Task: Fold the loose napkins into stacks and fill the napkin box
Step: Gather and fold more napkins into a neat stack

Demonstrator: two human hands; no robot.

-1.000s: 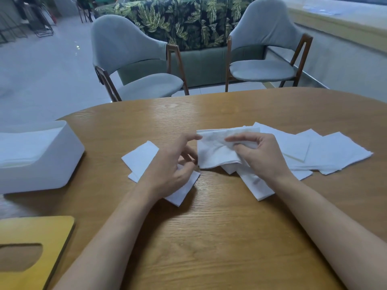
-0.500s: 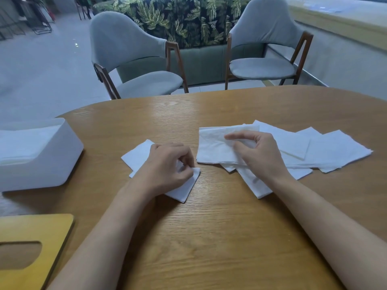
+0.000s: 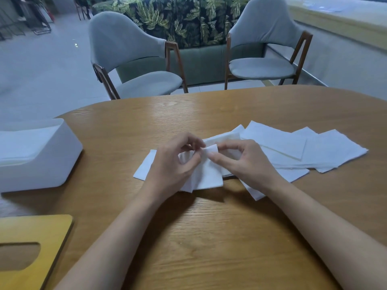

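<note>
Both hands meet at the table's middle over one white napkin. My left hand and my right hand each pinch its raised top edge between thumb and fingers, so the sheet hangs down toward me. Under my left hand lies a small stack of folded napkins. Several loose white napkins are spread flat to the right. The white napkin box stands open at the left edge with white napkins inside.
A yellow wooden lid with a slot lies at the front left corner of the wooden table. Two grey chairs stand beyond the far edge, before a leaf-patterned sofa.
My right hand brought the napkin from the loose pile leftward over the folded stack. My left hand rose off the stack and took hold of the napkin's top edge.
</note>
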